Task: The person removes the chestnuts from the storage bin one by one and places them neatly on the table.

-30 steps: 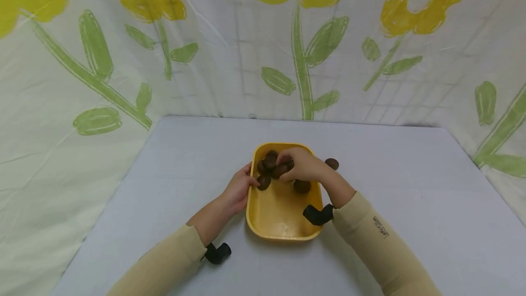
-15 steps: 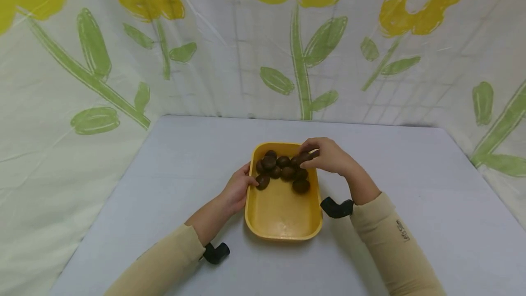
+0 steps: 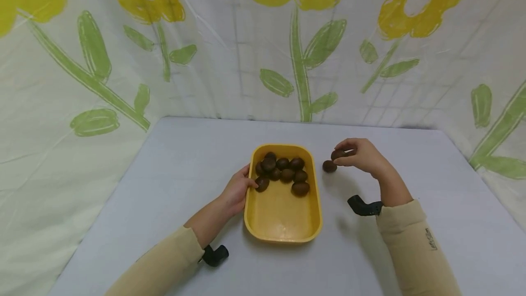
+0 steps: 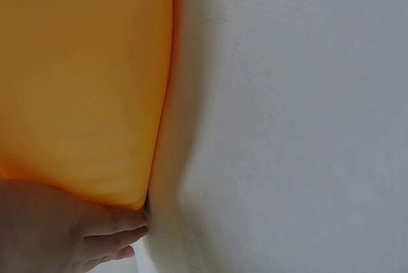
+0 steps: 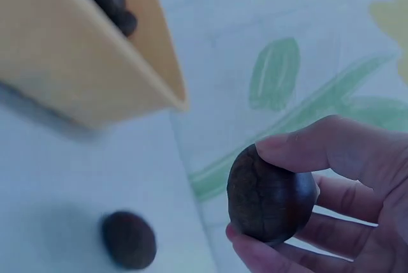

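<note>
A yellow plastic tray (image 3: 282,227) stands on the table with several brown chestnuts (image 3: 287,175) gathered toward its far end. My left hand (image 3: 237,191) grips the tray's left side, thumb over the rim; in the left wrist view its fingers (image 4: 115,223) lie along the outer wall. To the right of the tray, my right hand (image 3: 363,155) pinches one chestnut (image 5: 268,195) between thumb and fingers, above the table. A loose chestnut (image 3: 329,166) lies on the table just below it, outside the tray.
A white cloth covers the table (image 3: 185,150). Behind it hangs a pale curtain (image 3: 222,72) printed with yellow flowers and green leaves. Black curved pieces (image 3: 365,206) stick out at both wrists, by the beige sleeves.
My right hand has moved from inside the tray, out over its right rim, to the right with a chestnut. The left hand stays on the tray's side.
</note>
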Demonstrator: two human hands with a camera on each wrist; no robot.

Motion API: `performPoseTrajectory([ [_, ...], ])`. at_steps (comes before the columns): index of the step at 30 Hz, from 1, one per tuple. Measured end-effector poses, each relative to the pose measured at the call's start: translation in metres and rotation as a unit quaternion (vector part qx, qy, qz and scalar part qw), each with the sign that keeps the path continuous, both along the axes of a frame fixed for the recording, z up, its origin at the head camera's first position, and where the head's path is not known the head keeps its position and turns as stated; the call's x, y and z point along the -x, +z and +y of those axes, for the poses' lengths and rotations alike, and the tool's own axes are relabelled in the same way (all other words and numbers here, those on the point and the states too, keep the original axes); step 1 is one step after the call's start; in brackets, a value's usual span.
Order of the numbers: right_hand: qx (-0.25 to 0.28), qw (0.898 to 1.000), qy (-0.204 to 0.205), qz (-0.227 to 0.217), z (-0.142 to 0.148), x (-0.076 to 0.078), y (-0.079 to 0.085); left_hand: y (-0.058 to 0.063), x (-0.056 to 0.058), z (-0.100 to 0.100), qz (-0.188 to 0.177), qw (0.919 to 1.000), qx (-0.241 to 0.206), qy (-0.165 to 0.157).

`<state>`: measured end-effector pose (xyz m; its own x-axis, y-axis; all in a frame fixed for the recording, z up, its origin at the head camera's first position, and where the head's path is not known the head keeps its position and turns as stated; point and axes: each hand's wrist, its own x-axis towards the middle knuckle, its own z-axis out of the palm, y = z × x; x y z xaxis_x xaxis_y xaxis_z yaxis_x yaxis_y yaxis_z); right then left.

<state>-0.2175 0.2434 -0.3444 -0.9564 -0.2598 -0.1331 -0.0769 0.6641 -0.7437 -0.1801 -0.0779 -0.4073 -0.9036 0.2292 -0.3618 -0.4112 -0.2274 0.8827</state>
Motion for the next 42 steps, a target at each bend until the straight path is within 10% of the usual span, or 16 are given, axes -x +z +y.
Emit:
performPoseTrajectory([
  [20, -0.049, 0.994, -0.099, 0.011, 0.048, 0.000, -0.054, -0.001, 0.000, -0.001, 0.004, 1.0000, -0.002, 0.003],
  [42, -0.090, 0.991, -0.096, 0.019, 0.049, 0.002, -0.064, -0.003, 0.001, -0.001, 0.003, 1.0000, 0.003, -0.001],
])
